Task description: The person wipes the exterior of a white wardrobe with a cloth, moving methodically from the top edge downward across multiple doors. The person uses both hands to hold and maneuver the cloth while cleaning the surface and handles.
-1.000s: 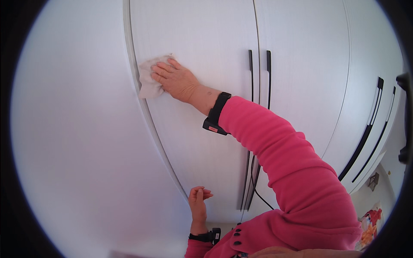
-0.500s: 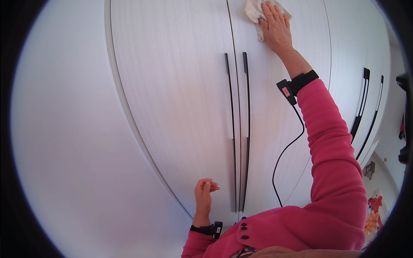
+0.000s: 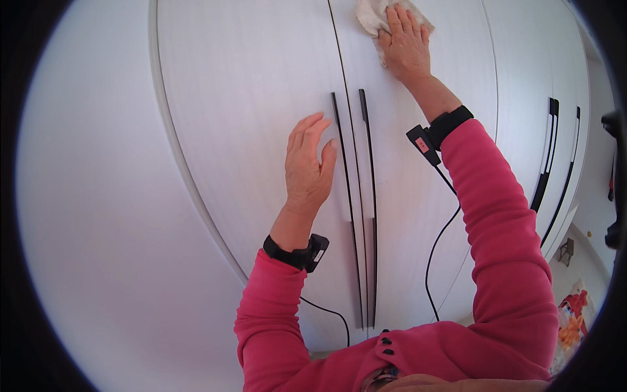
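Note:
A pale, crumpled cleaning cloth (image 3: pixel 373 14) is pressed against a white wardrobe door (image 3: pixel 431 196) near the upper edge of the view. My right hand (image 3: pixel 407 52) holds it there, with the fingers laid over the cloth. Lower and to the left, my left hand (image 3: pixel 307 163) is raised in front of the neighbouring door, open and with nothing in it; its thumb stands apart from the curved fingers. Beside that hand runs a long black door handle (image 3: pixel 344 170), and a second black handle (image 3: pixel 369 170) is on the right door.
Black wrist straps with small boxes sit on both wrists; a black cable (image 3: pixel 429 261) hangs from the right one. More black handles (image 3: pixel 547 157) are on the doors at the far right. A plain white surface (image 3: pixel 98 196) fills the left side. Colourful items (image 3: pixel 571 320) lie at lower right.
My left hand has risen from low down to beside the upper part of the handles, and its fingers have opened. The right hand and cloth appear slightly further left and up.

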Available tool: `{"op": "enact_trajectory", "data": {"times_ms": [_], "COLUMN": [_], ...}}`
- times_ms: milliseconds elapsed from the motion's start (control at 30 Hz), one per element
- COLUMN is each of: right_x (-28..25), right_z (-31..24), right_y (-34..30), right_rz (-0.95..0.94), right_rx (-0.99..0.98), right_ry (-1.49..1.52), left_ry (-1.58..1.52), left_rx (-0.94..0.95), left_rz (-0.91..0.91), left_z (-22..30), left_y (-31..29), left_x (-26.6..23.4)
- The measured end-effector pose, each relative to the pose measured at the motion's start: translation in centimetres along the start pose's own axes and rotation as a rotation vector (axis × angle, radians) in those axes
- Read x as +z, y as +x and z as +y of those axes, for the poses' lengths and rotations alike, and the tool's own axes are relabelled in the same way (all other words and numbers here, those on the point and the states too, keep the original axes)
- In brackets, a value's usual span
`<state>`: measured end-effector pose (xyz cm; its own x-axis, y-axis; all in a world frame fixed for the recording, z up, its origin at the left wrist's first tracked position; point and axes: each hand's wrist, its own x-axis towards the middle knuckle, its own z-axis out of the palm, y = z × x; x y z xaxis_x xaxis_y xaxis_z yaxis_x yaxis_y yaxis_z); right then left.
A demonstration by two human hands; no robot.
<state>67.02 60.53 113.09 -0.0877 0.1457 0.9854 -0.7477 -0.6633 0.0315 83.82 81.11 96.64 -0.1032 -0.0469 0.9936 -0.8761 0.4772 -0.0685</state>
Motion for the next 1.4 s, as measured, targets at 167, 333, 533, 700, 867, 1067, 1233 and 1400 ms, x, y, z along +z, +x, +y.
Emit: {"op": "enact_trajectory", "data": {"times_ms": [167,333,533,700,867,1067,1233,1400], "right_x": [1.3,1.2,1.4,2.3,1.7,2.4,2.2,1.6], "right_z": [0.0,1.6,6.8,6.9,6.3,3.4,1.4,0.8], "right_y": [0.2,0.6,-2.0,-2.5,-1.4,-1.5,-2.3,-2.8], "right_rz": [-0.097,-0.161,-0.028,-0.009,0.067,-0.009,0.002,-0.046], "right_rx": [0.009,-0.158,-0.139,-0.11,-0.159,-0.246,-0.295,-0.386], "right_ry": [-0.095,-0.196,-0.048,-0.069,-0.096,-0.097,-0.012,0.044], "left_ry": [-0.06,0.05,0.159,0.275,0.3,0.401,0.374,0.43], "left_rx": [0.279,0.22,0.237,0.284,0.287,0.211,0.113,0.039], "left_rz": [-0.078,-0.211,-0.254,-0.238,-0.281,-0.197,-0.153,-0.053], "left_z": [2.6,2.8,1.1,0.7,1.5,-0.3,-0.5,-0.5], "left_y": [12.1,19.0,18.5,18.2,19.7,17.5,15.7,14.1], "left_x": [7.7,12.1,18.2,19.0,17.0,14.8,13.7,14.2]}}
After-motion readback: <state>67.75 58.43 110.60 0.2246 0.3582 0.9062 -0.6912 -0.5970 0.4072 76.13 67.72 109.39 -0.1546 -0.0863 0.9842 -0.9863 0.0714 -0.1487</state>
